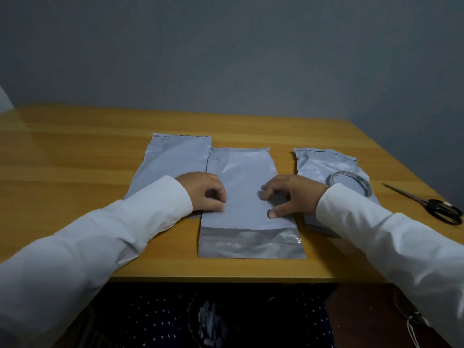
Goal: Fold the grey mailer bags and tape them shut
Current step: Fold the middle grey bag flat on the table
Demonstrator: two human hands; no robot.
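Note:
A grey mailer bag (241, 177) lies flat in the middle of the wooden table (75, 156), its darker shiny flap (251, 243) towards me. My left hand (203, 190) rests on the bag's left edge with the fingers curled in. My right hand (291, 194) presses the bag's right side, fingertips spread on the plastic. A second mailer bag (170, 159) lies partly under the middle one on the left. A third bag (324, 164) lies to the right, with a roll of clear tape (351, 183) on top of it.
Black-handled scissors (431, 203) lie near the table's right edge. A grey wall stands behind the table. Dark dotted cloth shows below the table's front edge, and a thin cord lies on the floor at lower right.

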